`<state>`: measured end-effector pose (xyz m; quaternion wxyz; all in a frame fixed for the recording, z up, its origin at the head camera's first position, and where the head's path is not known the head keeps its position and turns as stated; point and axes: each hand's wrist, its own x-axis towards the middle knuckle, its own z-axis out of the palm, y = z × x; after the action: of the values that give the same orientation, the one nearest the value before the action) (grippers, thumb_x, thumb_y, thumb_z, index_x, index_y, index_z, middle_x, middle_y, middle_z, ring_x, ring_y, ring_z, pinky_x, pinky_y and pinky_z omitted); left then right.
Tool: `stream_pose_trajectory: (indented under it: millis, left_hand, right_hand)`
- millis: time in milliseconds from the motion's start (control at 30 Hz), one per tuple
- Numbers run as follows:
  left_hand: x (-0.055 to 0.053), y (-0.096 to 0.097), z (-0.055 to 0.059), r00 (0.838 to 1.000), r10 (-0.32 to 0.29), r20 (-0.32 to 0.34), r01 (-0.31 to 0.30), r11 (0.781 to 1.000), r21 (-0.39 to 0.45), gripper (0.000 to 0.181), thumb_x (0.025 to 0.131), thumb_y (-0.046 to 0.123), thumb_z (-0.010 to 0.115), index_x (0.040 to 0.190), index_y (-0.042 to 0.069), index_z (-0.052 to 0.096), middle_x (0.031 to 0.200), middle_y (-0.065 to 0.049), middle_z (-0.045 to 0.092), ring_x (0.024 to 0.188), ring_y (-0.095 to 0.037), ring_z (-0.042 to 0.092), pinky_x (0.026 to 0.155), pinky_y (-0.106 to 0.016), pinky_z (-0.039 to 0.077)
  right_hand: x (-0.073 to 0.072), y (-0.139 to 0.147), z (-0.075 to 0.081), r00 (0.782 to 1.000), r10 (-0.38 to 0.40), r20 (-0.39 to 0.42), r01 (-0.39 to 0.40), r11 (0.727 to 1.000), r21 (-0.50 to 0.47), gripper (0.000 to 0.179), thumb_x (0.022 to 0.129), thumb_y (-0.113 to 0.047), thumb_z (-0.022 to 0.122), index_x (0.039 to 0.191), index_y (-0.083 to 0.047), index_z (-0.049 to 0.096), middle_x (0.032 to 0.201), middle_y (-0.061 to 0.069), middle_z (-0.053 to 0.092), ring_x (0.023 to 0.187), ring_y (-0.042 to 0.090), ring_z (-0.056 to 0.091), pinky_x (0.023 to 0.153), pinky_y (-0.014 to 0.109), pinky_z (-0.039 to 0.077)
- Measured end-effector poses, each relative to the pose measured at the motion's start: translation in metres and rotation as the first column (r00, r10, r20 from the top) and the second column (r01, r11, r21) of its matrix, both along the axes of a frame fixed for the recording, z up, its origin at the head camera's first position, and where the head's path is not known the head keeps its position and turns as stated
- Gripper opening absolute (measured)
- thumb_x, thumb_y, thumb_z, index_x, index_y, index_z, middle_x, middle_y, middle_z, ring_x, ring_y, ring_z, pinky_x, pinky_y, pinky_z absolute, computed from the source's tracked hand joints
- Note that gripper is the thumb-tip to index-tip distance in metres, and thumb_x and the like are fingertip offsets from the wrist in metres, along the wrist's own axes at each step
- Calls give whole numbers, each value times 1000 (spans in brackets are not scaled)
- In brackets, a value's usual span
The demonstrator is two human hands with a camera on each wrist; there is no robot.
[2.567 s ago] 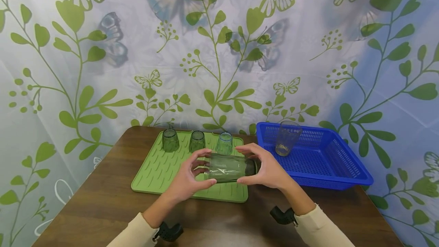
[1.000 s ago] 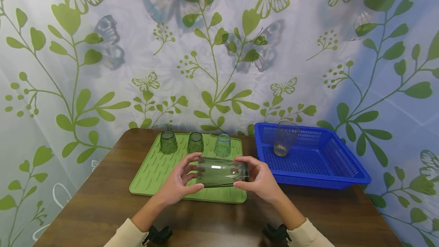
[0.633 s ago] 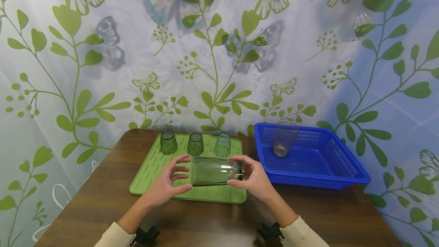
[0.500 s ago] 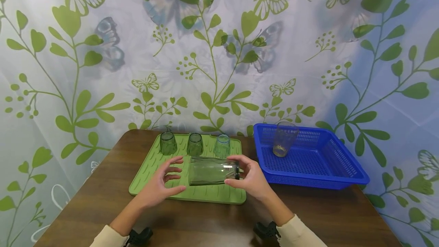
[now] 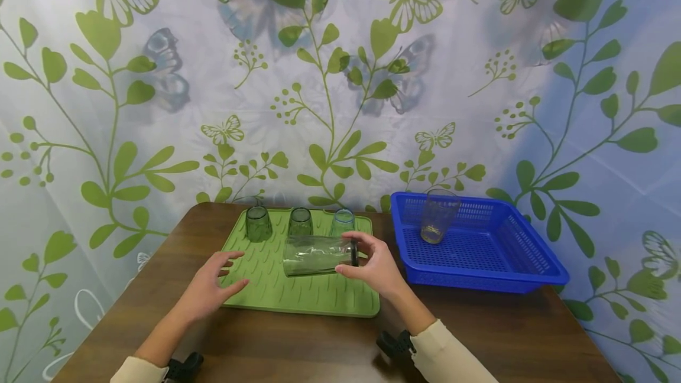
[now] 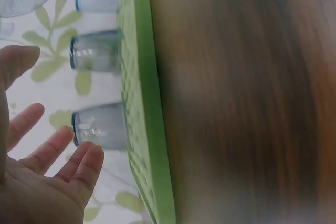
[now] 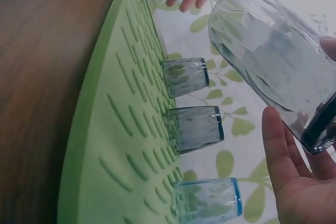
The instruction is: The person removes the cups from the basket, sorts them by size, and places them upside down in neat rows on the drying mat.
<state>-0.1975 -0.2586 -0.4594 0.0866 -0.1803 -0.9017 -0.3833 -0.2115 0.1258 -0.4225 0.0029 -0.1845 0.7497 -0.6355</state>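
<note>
Glass (image 5: 314, 256), grasped by the right hand (image 5: 374, 265), points its mouth leftward, long axis crosswise, the left hand (image 5: 208, 288) free.

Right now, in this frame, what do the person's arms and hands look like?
The arms wear plain cream long sleeves that stop short of the wrists. A chunky black device sits by each cuff. The left hand and right hand are bare, without gloves.

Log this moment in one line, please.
right hand: holds tall glass sideways; left hand: holds nothing; green mat: three small glasses; blue basket: one clear glass
</note>
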Motion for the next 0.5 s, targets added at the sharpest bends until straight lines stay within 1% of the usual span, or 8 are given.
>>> stream_pose_trajectory:
  millis: [133, 200, 267, 400, 500]
  left_hand:
    - [-4, -15, -2, 998, 49, -29, -51, 996, -80, 57, 93, 28, 78, 140, 4, 57, 137, -20, 56, 124, -46, 56, 97, -61, 51]
    - [-6, -21, -2, 997, 66, -28, -69, 990, -121, 59, 92, 31, 79, 139, 2, 58, 137, -23, 56, 125, -49, 54, 97, -65, 49]
    - [-7, -27, -3, 997, 77, -14, -78, 985, -155, 63, 91, 34, 80, 139, 1, 58, 137, -26, 55, 127, -50, 52, 97, -67, 47]
    - [-8, -35, -5, 997, 74, 22, -68, 978, -197, 71, 86, 39, 83, 139, -1, 58, 137, -29, 55, 126, -55, 51, 95, -69, 47]
    - [-10, -39, -7, 997, 71, 43, -59, 973, -224, 75, 84, 41, 83, 140, -2, 57, 137, -32, 54, 125, -58, 50, 93, -70, 47]
  right_hand:
    - [-7, -5, 0, 1000, -20, 12, 20, 1000, 11, 60, 81, -17, 89, 135, -23, 63, 135, 8, 62, 119, 26, 64, 85, 32, 61]
    - [-10, -8, 0, 999, -33, 14, 32, 999, 26, 60, 81, -18, 89, 134, -25, 64, 134, 7, 62, 120, 27, 65, 82, 34, 61]
    - [-13, -10, -1, 999, -44, 9, 43, 998, 41, 59, 80, -20, 89, 134, -27, 64, 132, 5, 63, 118, 26, 66, 80, 36, 61]
    - [-21, -14, -4, 999, -51, 0, 51, 997, 60, 60, 80, -22, 90, 135, -25, 64, 128, 3, 66, 115, 24, 66, 82, 37, 59]
    - [-25, -17, -5, 999, -53, -4, 53, 996, 66, 61, 80, -23, 90, 135, -22, 64, 125, 2, 67, 113, 23, 66, 84, 38, 58]
